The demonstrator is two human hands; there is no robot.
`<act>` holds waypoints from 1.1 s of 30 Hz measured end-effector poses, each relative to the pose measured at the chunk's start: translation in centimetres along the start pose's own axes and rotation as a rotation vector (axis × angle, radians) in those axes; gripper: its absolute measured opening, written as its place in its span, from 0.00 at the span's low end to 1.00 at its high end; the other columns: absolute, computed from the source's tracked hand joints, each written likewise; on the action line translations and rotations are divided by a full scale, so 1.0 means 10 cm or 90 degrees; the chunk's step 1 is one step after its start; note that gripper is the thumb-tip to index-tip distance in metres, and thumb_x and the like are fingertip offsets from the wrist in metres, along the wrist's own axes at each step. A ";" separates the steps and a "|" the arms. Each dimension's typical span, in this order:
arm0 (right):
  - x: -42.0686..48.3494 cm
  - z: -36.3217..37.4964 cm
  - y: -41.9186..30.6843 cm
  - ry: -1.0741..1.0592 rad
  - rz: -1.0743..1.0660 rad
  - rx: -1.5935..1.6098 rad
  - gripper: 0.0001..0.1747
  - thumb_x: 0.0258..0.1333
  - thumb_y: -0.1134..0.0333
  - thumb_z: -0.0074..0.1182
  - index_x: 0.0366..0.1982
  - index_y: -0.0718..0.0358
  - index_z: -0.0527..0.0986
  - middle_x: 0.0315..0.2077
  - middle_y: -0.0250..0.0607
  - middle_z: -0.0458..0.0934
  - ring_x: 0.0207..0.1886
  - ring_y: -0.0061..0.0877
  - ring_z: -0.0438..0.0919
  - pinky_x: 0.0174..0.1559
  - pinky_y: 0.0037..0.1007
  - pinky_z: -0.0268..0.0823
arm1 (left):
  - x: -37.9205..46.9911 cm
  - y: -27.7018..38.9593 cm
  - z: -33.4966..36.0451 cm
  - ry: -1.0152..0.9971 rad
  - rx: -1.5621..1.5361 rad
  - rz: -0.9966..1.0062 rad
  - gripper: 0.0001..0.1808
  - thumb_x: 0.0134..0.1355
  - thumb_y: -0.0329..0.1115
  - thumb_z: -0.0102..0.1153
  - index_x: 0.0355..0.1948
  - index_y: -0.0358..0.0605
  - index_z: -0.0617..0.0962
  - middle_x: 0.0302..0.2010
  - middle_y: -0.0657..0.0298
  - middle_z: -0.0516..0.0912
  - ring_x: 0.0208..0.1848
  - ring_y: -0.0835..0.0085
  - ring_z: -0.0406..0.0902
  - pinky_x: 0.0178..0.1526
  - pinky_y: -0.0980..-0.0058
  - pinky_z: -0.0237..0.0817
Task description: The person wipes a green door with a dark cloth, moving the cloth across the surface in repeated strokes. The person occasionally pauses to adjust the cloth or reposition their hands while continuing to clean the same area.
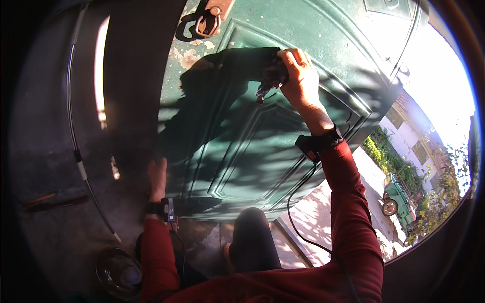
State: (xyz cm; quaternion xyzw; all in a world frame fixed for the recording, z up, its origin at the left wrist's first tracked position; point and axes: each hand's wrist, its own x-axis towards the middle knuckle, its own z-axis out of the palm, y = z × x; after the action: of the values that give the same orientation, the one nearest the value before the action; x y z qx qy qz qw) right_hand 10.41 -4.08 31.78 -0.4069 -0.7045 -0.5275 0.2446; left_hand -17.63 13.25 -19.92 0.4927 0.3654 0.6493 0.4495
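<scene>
A green panelled door (246, 144) with raised mouldings and flaking paint stands before me, partly sunlit. My right hand (301, 74) presses a dark, crumpled cloth (273, 75) to its upper panel. The fingers curl over the cloth, and a ragged end hangs below them. Lower down, in shade, my left hand (157, 178) is at the door's left edge, thumb and fingers on either side of it. Both wrists carry strapped black devices with cables. My own shadow falls across much of the panel.
A metal latch with a ring (207, 23) juts from the door's top left. At left, a long thin pole (71, 98) leans over a basin (113, 280) on the floor. My knee (252, 238) is close below the door. Outside at right stands a green vehicle (399, 208).
</scene>
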 end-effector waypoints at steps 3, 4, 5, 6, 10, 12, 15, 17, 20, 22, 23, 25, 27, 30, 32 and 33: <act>0.07 -0.01 0.05 0.057 0.023 -0.008 0.37 0.39 0.75 0.80 0.56 0.59 0.81 0.49 0.43 0.85 0.54 0.49 0.84 0.57 0.45 0.79 | -0.01 0.01 0.01 -0.005 -0.027 0.060 0.35 0.75 0.46 0.70 0.72 0.29 0.79 0.69 0.44 0.85 0.71 0.52 0.82 0.73 0.56 0.69; 0.16 0.03 0.03 0.067 0.012 -0.009 0.36 0.39 0.76 0.80 0.56 0.59 0.82 0.49 0.43 0.85 0.54 0.49 0.84 0.57 0.45 0.79 | 0.00 -0.01 0.01 -0.006 -0.002 0.019 0.36 0.75 0.47 0.70 0.73 0.29 0.79 0.70 0.44 0.85 0.71 0.52 0.81 0.73 0.55 0.69; 0.27 0.08 -0.01 0.064 0.017 -0.016 0.35 0.39 0.76 0.79 0.55 0.59 0.82 0.48 0.43 0.85 0.54 0.49 0.84 0.57 0.45 0.79 | 0.01 -0.04 0.01 -0.012 0.002 0.020 0.37 0.75 0.47 0.70 0.74 0.29 0.78 0.70 0.43 0.84 0.72 0.51 0.81 0.74 0.55 0.68; 0.37 0.14 -0.05 0.057 0.008 -0.008 0.33 0.41 0.77 0.78 0.54 0.60 0.82 0.47 0.44 0.85 0.53 0.50 0.84 0.56 0.45 0.79 | 0.03 -0.09 0.01 -0.014 -0.011 0.052 0.38 0.76 0.48 0.70 0.75 0.29 0.78 0.72 0.42 0.84 0.73 0.51 0.80 0.75 0.55 0.68; 0.82 0.50 -0.37 0.067 -0.068 0.034 0.22 0.48 0.77 0.72 0.48 0.58 0.82 0.43 0.43 0.83 0.51 0.48 0.83 0.51 0.46 0.80 | 0.12 -0.36 0.00 -0.009 0.069 0.028 0.43 0.76 0.53 0.70 0.79 0.30 0.74 0.77 0.39 0.79 0.79 0.48 0.75 0.80 0.55 0.64; 0.93 0.55 -0.41 0.078 -0.096 0.038 0.19 0.51 0.75 0.72 0.46 0.58 0.82 0.42 0.44 0.83 0.51 0.48 0.83 0.50 0.46 0.80 | 0.17 -0.46 -0.01 -0.012 0.097 0.003 0.44 0.77 0.55 0.68 0.80 0.30 0.72 0.79 0.38 0.76 0.81 0.46 0.73 0.82 0.54 0.62; 0.88 0.45 -0.32 0.049 -0.090 0.042 0.22 0.50 0.76 0.72 0.49 0.57 0.83 0.43 0.43 0.84 0.52 0.47 0.83 0.52 0.45 0.80 | 0.16 -0.50 -0.01 -0.005 0.087 0.033 0.46 0.78 0.56 0.66 0.82 0.29 0.70 0.82 0.36 0.73 0.84 0.45 0.69 0.84 0.54 0.59; 0.66 0.23 -0.13 0.026 -0.071 0.040 0.27 0.48 0.79 0.73 0.52 0.57 0.83 0.44 0.43 0.84 0.52 0.48 0.84 0.55 0.44 0.79 | 0.12 -0.46 -0.02 -0.004 0.122 -0.021 0.46 0.79 0.56 0.66 0.83 0.29 0.69 0.82 0.35 0.71 0.85 0.44 0.68 0.85 0.54 0.57; 0.25 -0.09 0.18 0.002 -0.012 0.022 0.33 0.43 0.73 0.82 0.55 0.58 0.82 0.46 0.44 0.86 0.53 0.49 0.85 0.56 0.44 0.79 | 0.06 -0.35 -0.05 -0.017 0.109 -0.052 0.47 0.78 0.55 0.66 0.83 0.28 0.69 0.83 0.35 0.70 0.86 0.44 0.66 0.86 0.53 0.56; -0.08 -0.31 0.43 -0.023 0.051 -0.017 0.26 0.48 0.71 0.77 0.52 0.56 0.82 0.47 0.44 0.85 0.54 0.48 0.84 0.54 0.47 0.80 | 0.05 -0.29 -0.05 -0.026 0.094 -0.054 0.47 0.78 0.55 0.66 0.83 0.28 0.68 0.83 0.35 0.70 0.86 0.44 0.66 0.86 0.53 0.56; -0.28 -0.41 0.54 -0.032 0.078 -0.032 0.29 0.47 0.71 0.77 0.54 0.56 0.82 0.47 0.44 0.85 0.55 0.48 0.84 0.55 0.47 0.80 | 0.07 -0.27 -0.04 -0.027 0.091 -0.051 0.47 0.78 0.55 0.66 0.83 0.28 0.68 0.83 0.35 0.70 0.86 0.44 0.66 0.86 0.53 0.56; -0.64 -0.63 0.79 -0.042 0.113 -0.077 0.31 0.46 0.73 0.78 0.55 0.57 0.81 0.49 0.44 0.85 0.55 0.48 0.84 0.56 0.48 0.79 | 0.08 -0.23 -0.05 -0.031 0.105 -0.056 0.47 0.78 0.56 0.66 0.84 0.29 0.68 0.83 0.35 0.71 0.86 0.43 0.66 0.85 0.52 0.56; -0.89 -0.77 0.98 -0.038 0.195 -0.096 0.32 0.46 0.75 0.78 0.56 0.58 0.81 0.50 0.44 0.85 0.55 0.49 0.84 0.56 0.48 0.79 | 0.05 -0.19 -0.06 -0.027 0.126 -0.064 0.47 0.78 0.55 0.66 0.83 0.29 0.69 0.82 0.35 0.72 0.85 0.43 0.67 0.85 0.52 0.57; -1.03 -0.78 1.07 0.007 0.206 -0.126 0.32 0.47 0.76 0.76 0.58 0.57 0.81 0.50 0.45 0.85 0.55 0.49 0.84 0.57 0.48 0.79 | 0.01 -0.10 -0.06 -0.015 0.133 -0.066 0.44 0.78 0.54 0.66 0.81 0.29 0.71 0.78 0.36 0.76 0.82 0.42 0.71 0.82 0.52 0.60; -0.93 -0.67 0.96 0.026 0.184 -0.118 0.32 0.48 0.78 0.74 0.58 0.57 0.81 0.49 0.45 0.86 0.55 0.50 0.85 0.57 0.48 0.78 | 0.00 -0.04 -0.04 -0.031 0.102 -0.040 0.41 0.77 0.53 0.67 0.78 0.29 0.74 0.76 0.36 0.79 0.79 0.42 0.74 0.80 0.51 0.63; -0.82 -0.60 0.87 0.037 0.194 -0.094 0.31 0.48 0.79 0.73 0.57 0.57 0.82 0.49 0.46 0.86 0.54 0.51 0.85 0.57 0.47 0.78 | 0.00 -0.01 -0.03 -0.023 0.068 0.004 0.40 0.77 0.52 0.67 0.77 0.29 0.76 0.74 0.36 0.80 0.78 0.42 0.76 0.79 0.51 0.64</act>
State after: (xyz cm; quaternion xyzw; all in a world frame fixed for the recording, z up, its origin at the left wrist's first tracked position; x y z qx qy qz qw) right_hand 21.63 -11.33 32.08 -0.5102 -0.5867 -0.5464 0.3114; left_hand -17.95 13.26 -20.07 0.5291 0.3900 0.6209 0.4272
